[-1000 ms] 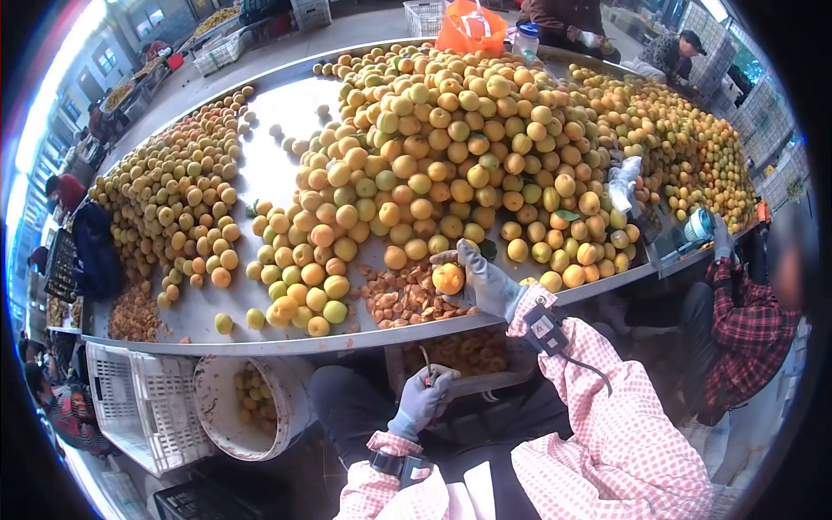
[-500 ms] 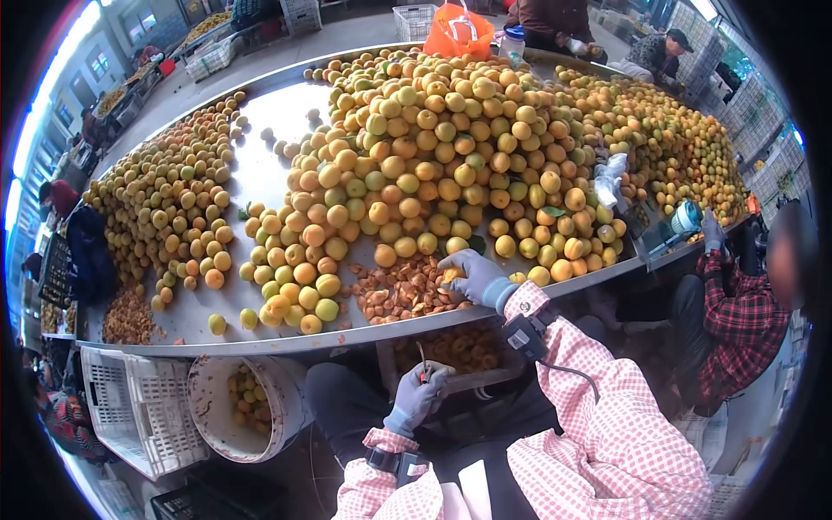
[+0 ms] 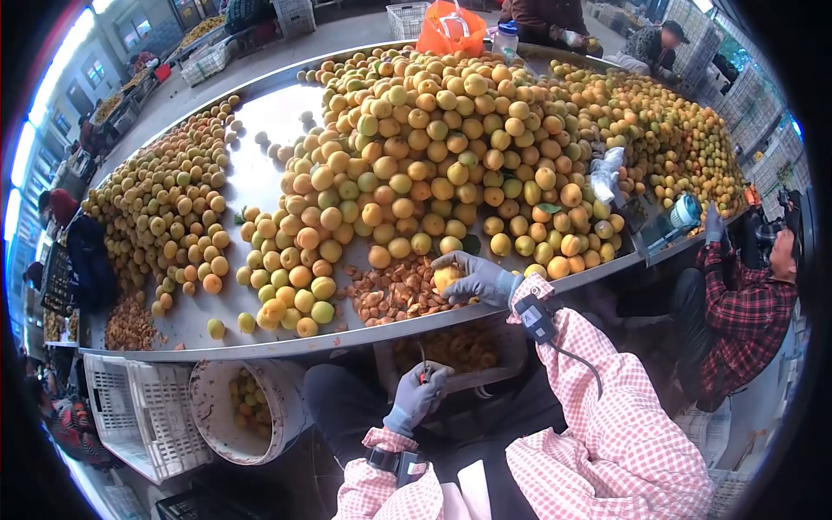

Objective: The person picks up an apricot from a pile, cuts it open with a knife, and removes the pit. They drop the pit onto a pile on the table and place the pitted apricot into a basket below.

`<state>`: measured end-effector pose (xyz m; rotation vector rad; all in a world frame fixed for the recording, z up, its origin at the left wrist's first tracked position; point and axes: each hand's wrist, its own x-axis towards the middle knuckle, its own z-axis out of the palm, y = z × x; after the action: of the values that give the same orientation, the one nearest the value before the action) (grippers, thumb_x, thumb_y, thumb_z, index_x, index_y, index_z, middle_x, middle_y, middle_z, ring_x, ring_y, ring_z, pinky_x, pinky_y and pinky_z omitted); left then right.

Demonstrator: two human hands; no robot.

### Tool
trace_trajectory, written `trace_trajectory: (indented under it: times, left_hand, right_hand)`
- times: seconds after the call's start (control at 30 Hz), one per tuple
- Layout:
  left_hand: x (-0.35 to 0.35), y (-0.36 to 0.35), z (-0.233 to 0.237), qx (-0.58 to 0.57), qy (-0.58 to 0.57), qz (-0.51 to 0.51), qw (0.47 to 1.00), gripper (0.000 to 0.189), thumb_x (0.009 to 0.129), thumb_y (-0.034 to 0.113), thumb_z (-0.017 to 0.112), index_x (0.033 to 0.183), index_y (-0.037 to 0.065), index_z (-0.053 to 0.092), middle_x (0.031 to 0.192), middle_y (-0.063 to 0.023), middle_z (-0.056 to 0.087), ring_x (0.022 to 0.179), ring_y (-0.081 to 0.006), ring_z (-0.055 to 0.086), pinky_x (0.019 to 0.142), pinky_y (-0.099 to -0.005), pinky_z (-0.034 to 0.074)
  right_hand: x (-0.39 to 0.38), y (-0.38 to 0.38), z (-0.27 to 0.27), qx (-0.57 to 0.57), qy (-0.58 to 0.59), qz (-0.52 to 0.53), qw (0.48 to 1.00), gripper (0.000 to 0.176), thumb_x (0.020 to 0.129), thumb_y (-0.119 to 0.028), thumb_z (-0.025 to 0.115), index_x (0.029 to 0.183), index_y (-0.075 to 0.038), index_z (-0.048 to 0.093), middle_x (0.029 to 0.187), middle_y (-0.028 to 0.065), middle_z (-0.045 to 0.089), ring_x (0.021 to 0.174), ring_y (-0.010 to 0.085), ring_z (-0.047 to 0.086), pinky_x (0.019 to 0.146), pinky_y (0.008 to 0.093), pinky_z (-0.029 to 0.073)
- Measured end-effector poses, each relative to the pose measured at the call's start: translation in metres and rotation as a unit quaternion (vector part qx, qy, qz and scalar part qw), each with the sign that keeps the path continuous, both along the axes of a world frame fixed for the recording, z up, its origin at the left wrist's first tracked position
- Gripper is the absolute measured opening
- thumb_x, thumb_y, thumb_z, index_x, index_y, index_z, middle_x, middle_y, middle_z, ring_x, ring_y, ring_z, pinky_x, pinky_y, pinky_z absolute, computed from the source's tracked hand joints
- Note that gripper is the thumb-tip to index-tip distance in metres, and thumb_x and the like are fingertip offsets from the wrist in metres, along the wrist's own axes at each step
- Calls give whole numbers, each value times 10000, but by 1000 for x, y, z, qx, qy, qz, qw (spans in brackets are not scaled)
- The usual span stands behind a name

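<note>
My right hand (image 3: 487,279), in a grey glove, has its fingers closed around a yellow-orange apricot (image 3: 447,277) just above the table's front edge. Right under it lies a heap of brown apricot pits (image 3: 394,293). Low over my lap, my gloved left hand (image 3: 419,397) grips a slim hand tool (image 3: 424,371) with a thin dark tip pointing up and a bit of red near the fingers. Its exact kind is too small to make out. Beyond both hands rises a large pile of whole apricots (image 3: 416,156).
Below the table edge is a crate (image 3: 513,355) holding opened apricots. A white bucket (image 3: 201,407) with apricots and a white plastic basket (image 3: 139,416) stand at left. An orange bag (image 3: 451,33) and a crumpled white bag (image 3: 606,176) lie on the table. A person in plaid (image 3: 750,321) sits at right.
My right hand has shifted slightly back from the pile, and the apricot in its fingers now shows more fully. My left hand keeps its place with the tool.
</note>
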<state>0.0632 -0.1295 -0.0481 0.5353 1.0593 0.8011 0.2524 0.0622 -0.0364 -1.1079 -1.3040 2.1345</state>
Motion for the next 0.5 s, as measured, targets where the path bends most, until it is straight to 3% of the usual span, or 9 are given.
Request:
trace_trajectory:
  times: [0.1, 0.3, 0.43, 0.5]
  left_hand:
    - [0, 1, -2, -5, 2, -3, 1000, 144, 892, 203, 643, 949, 71, 628, 600, 50, 490, 438, -24, 399, 385, -182, 281]
    - [0, 0, -7, 9, -18, -16, 1000, 182, 930, 241, 620, 979, 65, 613, 629, 14, 528, 445, -42, 405, 394, -193, 300]
    - [0, 0, -8, -1, -16, -18, 1000, 179, 928, 235, 624, 976, 63, 613, 632, 12, 533, 443, -39, 401, 391, -192, 291]
    - [0, 0, -8, 1, -12, -18, 1000, 177, 927, 232, 624, 975, 62, 613, 632, 10, 536, 440, -37, 399, 390, -191, 288]
  right_hand:
    - [0, 0, 1, -36, 2, -20, 999, 417, 851, -71, 669, 1220, -108, 478, 1087, 79, 594, 785, 145, 628, 638, 248, 511]
    - [-1, 3, -11, -47, -30, -32, 998, 313, 893, -99, 640, 1163, -121, 483, 1206, 69, 527, 797, 144, 632, 677, 243, 534]
    - [-5, 2, -12, -46, -16, -33, 998, 301, 913, -142, 622, 1176, -123, 478, 1176, 57, 526, 824, 148, 624, 709, 268, 538]
    - [-6, 1, -9, 57, -82, -10, 995, 280, 945, -220, 584, 1190, -128, 484, 1164, 45, 518, 842, 155, 610, 736, 294, 535]
